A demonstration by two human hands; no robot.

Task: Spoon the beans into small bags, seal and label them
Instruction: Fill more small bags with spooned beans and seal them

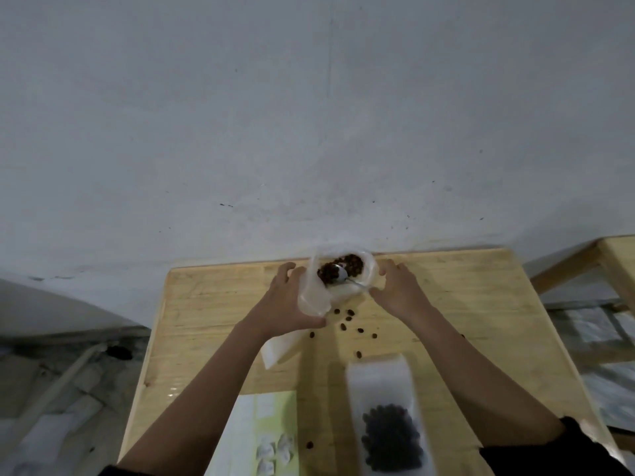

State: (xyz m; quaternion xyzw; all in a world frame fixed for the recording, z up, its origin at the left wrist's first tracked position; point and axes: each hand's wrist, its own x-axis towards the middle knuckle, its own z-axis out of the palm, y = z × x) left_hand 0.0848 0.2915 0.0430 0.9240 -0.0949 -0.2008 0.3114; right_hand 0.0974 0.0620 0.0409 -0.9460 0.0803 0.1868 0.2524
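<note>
A clear plastic container (367, 269) of brown beans (347, 266) stands at the table's far edge, with a metal spoon (347, 278) resting in it. My left hand (292, 297) grips a translucent small bag (311, 297) against the container's left side. My right hand (398, 286) touches the container's right side beside the spoon handle, fingers spread. A filled small bag of dark beans (388, 431) lies near the front right. A label sheet (261, 431) with several white stickers lies at the front.
Several loose beans (347, 319) are scattered on the wooden table (481, 304) in front of the container. A white packet (280, 348) lies under my left forearm. A second wooden table (615, 255) stands to the right. A grey wall rises behind.
</note>
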